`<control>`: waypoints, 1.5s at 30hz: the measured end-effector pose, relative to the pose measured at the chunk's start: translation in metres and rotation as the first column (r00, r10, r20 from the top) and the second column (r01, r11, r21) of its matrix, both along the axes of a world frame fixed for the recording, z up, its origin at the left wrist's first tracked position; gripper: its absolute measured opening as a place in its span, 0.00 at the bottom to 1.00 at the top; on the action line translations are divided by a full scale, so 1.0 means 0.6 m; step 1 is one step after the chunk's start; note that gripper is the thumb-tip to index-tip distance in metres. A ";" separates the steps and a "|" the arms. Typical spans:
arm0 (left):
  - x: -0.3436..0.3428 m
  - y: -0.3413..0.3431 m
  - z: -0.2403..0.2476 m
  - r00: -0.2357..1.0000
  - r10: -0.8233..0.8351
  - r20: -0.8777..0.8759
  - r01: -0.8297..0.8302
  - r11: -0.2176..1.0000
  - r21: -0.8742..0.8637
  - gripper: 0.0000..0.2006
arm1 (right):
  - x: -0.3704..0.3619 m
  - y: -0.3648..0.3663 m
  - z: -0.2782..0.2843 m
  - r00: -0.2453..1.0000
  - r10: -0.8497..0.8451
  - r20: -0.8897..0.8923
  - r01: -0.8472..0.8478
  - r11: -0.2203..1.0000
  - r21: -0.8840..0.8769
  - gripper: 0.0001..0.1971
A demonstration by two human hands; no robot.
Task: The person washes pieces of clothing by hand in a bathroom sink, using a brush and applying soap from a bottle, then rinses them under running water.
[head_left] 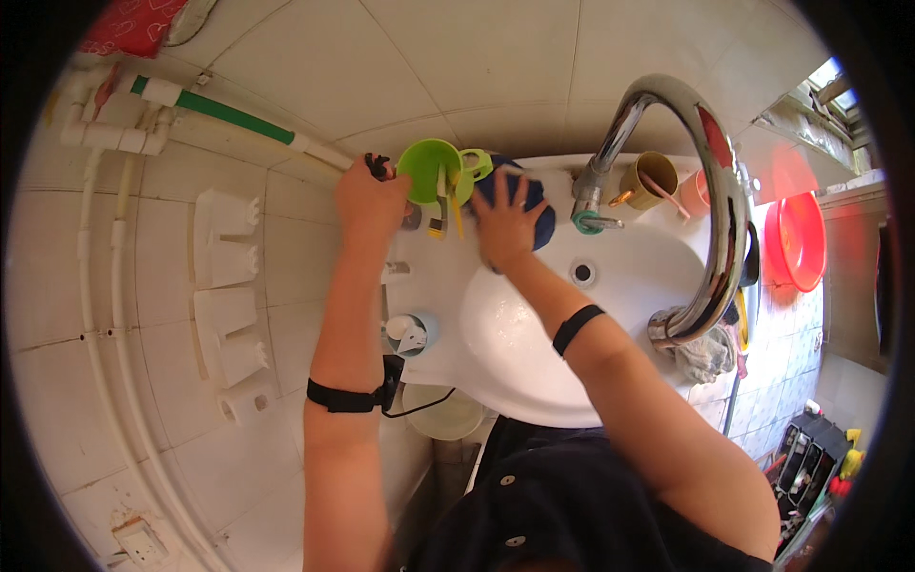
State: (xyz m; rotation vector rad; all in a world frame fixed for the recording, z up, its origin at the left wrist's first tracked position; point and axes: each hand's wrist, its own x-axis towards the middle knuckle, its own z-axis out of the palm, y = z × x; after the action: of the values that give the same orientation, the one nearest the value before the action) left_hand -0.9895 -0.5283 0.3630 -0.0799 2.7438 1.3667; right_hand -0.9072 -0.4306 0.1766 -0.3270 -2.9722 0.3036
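At the sink's back left corner, my left hand (374, 208) is curled closed beside a lime-green cup (412, 164). A small black object (378, 167) shows at its fingers; its kind is unclear. The thumb side comes close to the cup's rim, and whether it touches is hard to see. Toothbrushes (441, 195) stand in the cup, one with a grey and yellow end. To the right, my right hand (510, 217) lies with fingers spread on a dark blue cloth (542, 227), partly covering it.
A white washbasin (534, 353) with a tall chrome faucet (710, 191) fills the middle. A brown mug (652, 172) and a pink cup (696, 194) stand behind it. A light blue cup (425, 334) is at the left edge. Pipes (229, 116) run along the wall.
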 end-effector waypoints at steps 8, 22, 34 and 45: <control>0.039 -0.029 -0.004 0.997 -0.011 0.070 0.003 0.994 0.107 0.06 | -0.019 0.054 -0.027 0.920 -0.389 -0.046 0.366 0.896 -0.253 0.27; 0.017 0.025 -0.044 0.988 0.035 0.151 -0.058 0.986 0.154 0.04 | 0.117 0.020 0.003 0.908 -0.375 -0.184 0.150 0.703 -0.695 0.29; 0.008 0.019 -0.154 0.987 0.039 0.155 -0.051 0.996 0.072 0.05 | 0.056 -0.033 0.005 0.993 0.114 0.010 -0.114 0.993 -0.005 0.13; 0.031 0.030 -0.228 0.969 0.155 0.193 -0.144 0.987 -0.066 0.05 | 0.371 0.011 -0.013 0.784 0.583 0.211 -0.435 0.760 -0.482 0.19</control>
State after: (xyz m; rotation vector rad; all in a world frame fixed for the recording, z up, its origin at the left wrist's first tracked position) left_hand -0.9711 -0.5103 0.2260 -0.4110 2.6514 1.2448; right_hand -0.6847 -0.4237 0.1690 0.4946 -3.2691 1.0479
